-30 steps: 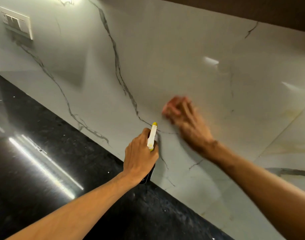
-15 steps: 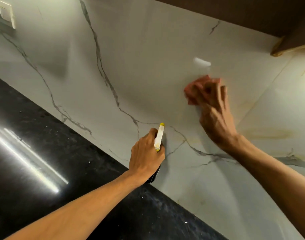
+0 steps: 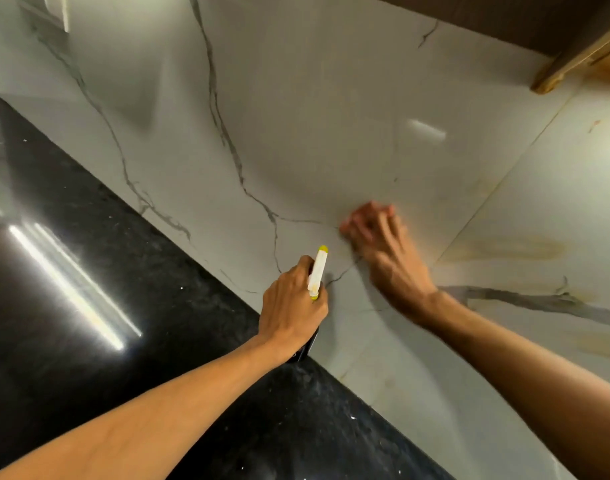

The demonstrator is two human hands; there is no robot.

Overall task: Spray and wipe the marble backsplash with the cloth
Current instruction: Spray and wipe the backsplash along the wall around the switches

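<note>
A: So, where is the cloth (image 3: 360,216)?
B: Pressed on the marble backsplash (image 3: 296,116), right of the middle, under the right hand (image 3: 386,251), whose fingers lie spread flat over it. Blur smears both; only a pinkish edge shows.
A: And the left hand (image 3: 289,306)?
B: Wrapped round the spray bottle (image 3: 318,268), hiding its dark body. The white and yellow head sticks up near the cloth. I cannot tell whether its foot rests on the black table (image 3: 89,271).
A: Any change?
B: Half a second ago the cloth was higher and farther right. The left hand's grip is unchanged.
</note>
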